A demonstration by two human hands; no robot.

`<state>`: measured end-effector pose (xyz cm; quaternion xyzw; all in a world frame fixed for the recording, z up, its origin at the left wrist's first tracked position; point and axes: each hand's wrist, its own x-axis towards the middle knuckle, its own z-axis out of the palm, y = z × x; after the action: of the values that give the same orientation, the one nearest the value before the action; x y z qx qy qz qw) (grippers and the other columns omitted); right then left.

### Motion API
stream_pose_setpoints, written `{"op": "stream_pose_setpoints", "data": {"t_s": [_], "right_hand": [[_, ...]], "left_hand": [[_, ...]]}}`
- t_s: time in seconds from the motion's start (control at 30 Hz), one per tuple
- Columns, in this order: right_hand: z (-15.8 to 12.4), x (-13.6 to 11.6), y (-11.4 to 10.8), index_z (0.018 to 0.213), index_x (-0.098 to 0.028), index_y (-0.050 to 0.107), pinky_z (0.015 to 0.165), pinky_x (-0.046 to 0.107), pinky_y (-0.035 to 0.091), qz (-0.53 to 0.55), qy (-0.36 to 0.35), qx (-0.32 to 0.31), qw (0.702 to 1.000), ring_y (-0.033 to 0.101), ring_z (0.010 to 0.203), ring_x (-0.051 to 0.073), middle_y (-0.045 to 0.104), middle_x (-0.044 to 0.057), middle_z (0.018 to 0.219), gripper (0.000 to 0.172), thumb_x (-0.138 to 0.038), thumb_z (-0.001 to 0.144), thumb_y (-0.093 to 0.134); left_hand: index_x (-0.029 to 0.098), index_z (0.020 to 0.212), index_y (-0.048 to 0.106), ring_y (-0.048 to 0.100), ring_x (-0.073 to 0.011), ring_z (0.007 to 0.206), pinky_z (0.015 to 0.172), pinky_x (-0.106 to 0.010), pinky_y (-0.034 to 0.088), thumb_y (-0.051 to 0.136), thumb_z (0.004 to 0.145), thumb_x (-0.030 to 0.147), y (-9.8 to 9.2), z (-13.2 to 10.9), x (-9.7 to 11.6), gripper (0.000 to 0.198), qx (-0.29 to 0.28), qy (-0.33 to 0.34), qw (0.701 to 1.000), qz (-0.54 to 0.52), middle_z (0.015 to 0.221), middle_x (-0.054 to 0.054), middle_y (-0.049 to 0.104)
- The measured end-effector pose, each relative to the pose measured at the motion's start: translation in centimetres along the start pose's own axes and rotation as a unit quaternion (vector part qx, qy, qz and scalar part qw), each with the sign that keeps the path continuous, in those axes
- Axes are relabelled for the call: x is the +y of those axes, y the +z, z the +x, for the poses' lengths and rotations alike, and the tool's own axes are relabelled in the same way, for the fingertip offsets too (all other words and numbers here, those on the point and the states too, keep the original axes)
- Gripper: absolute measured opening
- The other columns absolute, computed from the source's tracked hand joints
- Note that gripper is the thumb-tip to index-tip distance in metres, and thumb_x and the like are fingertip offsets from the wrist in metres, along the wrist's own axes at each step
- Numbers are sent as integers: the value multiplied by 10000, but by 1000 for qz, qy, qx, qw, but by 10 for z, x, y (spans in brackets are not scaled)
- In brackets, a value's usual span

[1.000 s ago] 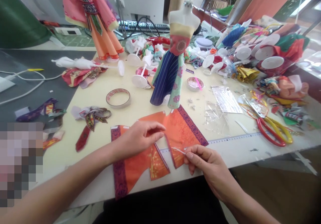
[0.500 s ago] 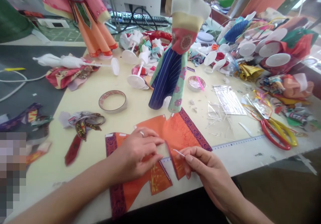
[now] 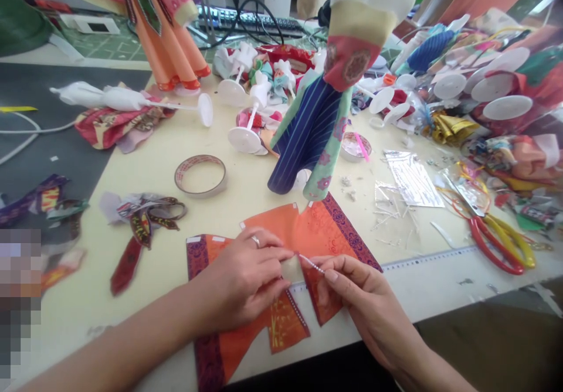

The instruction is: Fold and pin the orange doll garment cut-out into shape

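Observation:
Between thumb and forefinger, my right hand (image 3: 367, 289) pinches a short string of tiny white beads (image 3: 312, 263). Its free end points up and left, close to the inner edge of an orange fabric garment piece (image 3: 308, 228) with a purple patterned border. My left hand (image 3: 246, 272), a ring on one finger, rests on the orange fabric with fingers stretched and thumb apart. Below its thumb hangs a fabric panel with yellow bamboo-like print (image 3: 285, 327), edged by a row of white beads. My left palm hides part of the fabric.
Behind the fabric stands a doll form in a blue striped skirt (image 3: 303, 128). A tape roll (image 3: 200, 175) lies left of it. At right are red-and-yellow-handled scissors (image 3: 495, 245), silvery bead sheets (image 3: 413, 178) and a ruler (image 3: 422, 260). Doll stands and scraps pile up behind.
The right hand has brought the bead string's free end slightly up and left, against the fabric's inner edge. The left hand stays on the fabric. The view has shifted slightly.

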<state>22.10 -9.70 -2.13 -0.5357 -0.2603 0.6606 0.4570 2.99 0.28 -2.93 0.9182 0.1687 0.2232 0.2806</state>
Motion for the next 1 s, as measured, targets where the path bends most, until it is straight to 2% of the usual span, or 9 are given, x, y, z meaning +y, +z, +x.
{"op": "stream_pose_setpoints", "data": {"t_s": [0.3, 0.6, 1.0], "right_hand": [[2, 0, -1, 848, -179, 593, 565, 237, 460, -33, 20, 5, 999, 546, 534, 103, 597, -10, 594, 189, -365, 865, 564], [3, -3, 0, 788, -173, 571, 558, 227, 456, -42, 30, 6, 999, 553, 525, 104, 603, -10, 583, 216, -376, 862, 563], [4, -3, 0, 792, -178, 565, 557, 219, 441, -42, 32, 9, 999, 542, 517, 97, 598, -20, 567, 204, -366, 869, 558]], "left_hand": [[138, 756, 606, 534, -224, 971, 881, -390, 417, 530, 846, 169, 1, -4, -1, 122, -6, 5, 1000, 1, 1022, -66, 670], [154, 955, 638, 538, -225, 979, 881, -407, 416, 520, 848, 166, 2, -3, -2, 160, 6, 15, 1000, -12, 1023, -84, 670], [140, 825, 612, 517, -221, 981, 903, -395, 391, 514, 856, 170, 2, -4, -1, 107, -19, 10, 1000, -1, 1048, -58, 658]]}}
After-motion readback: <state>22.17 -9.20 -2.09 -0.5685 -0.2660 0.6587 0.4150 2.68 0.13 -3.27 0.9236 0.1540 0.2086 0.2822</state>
